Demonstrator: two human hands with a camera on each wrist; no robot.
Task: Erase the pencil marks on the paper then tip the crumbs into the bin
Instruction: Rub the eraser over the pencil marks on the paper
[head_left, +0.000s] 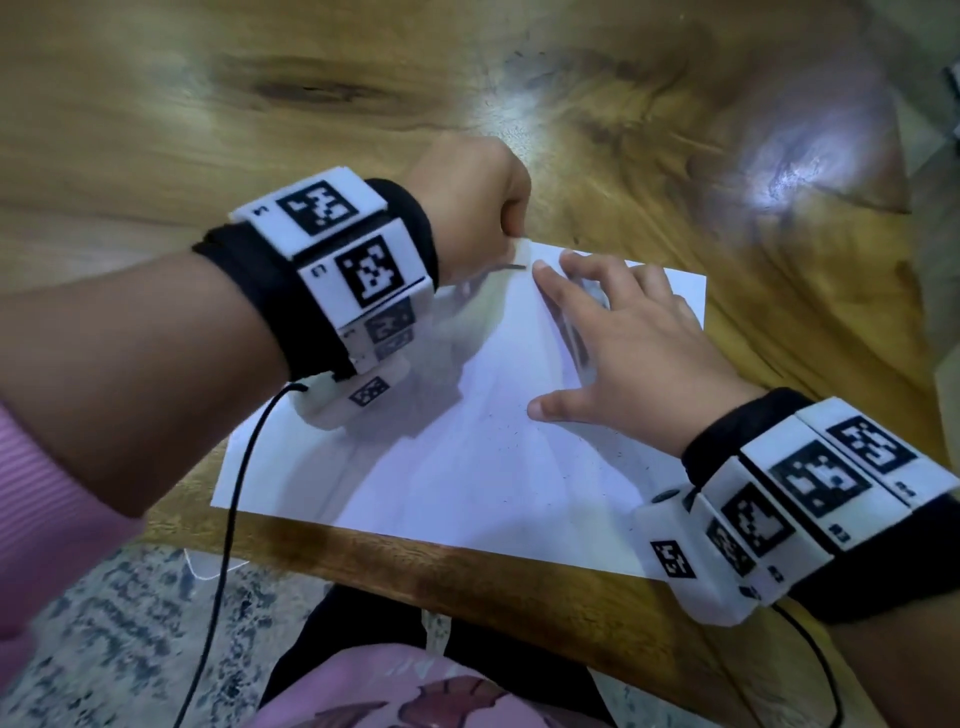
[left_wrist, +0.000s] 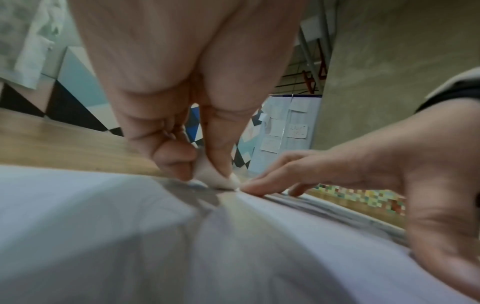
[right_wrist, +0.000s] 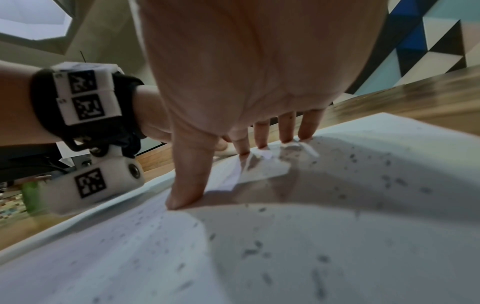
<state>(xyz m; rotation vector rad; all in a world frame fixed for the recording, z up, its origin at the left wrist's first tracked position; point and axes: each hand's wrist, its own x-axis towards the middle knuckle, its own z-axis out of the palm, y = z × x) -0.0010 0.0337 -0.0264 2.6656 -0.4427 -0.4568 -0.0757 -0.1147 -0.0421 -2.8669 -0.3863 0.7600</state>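
Note:
A white sheet of paper (head_left: 467, 457) lies on the wooden table near its front edge. My left hand (head_left: 467, 208) is at the paper's far corner and pinches a small white eraser (left_wrist: 215, 176) between thumb and fingers, its tip down on the sheet. A dark pencil mark (head_left: 511, 267) shows beside it. My right hand (head_left: 613, 338) lies flat with fingers spread, pressing the paper (right_wrist: 285, 236) down just right of the eraser. Dark eraser crumbs (right_wrist: 254, 248) are scattered over the sheet. No bin is in view.
The wooden table (head_left: 260, 104) stretches far and left of the paper, with its front edge (head_left: 467, 571) close to my lap. A black cable (head_left: 234, 519) hangs from my left wrist band over that edge. A speckled floor (head_left: 104, 623) lies below.

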